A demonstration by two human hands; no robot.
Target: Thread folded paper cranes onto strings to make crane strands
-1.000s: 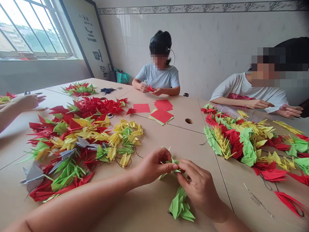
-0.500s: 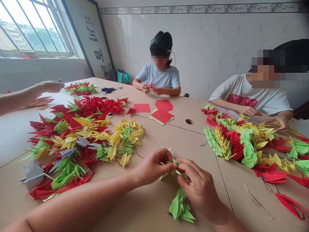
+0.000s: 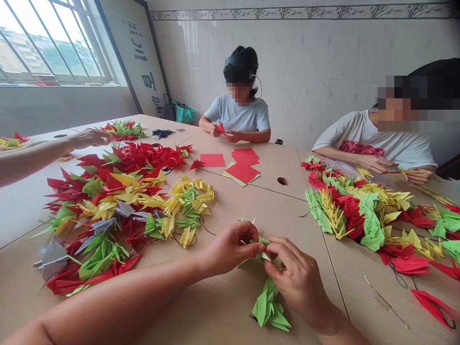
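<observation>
Both my hands meet above the near middle of the table, pinching a green folded paper crane [image 3: 265, 242] between them. My left hand [image 3: 235, 247] grips it with thumb and bent fingers from the left. From the right, my right hand [image 3: 296, 273] holds it between thumb and fingertips. The fingers cover much of the crane, and a few pale paper tips poke out behind my left hand. Just below my hands lies a bunch of green paper cranes [image 3: 269, 306] strung together, with a dark knot at its lower left end.
Left lies a large heap of strung red, yellow, green and grey cranes [image 3: 118, 201]. Rows of strung cranes [image 3: 359, 211] lie right, with a long needle [image 3: 386, 302] nearer me. Red paper squares [image 3: 242, 172] are mid-table. Two co-workers sit opposite; another person's arm [image 3: 46, 155] reaches in from the left.
The arm at the left has reached farther right, to the small far pile of cranes. The right co-worker's hands have shifted with yellow paper. My hands have barely moved.
</observation>
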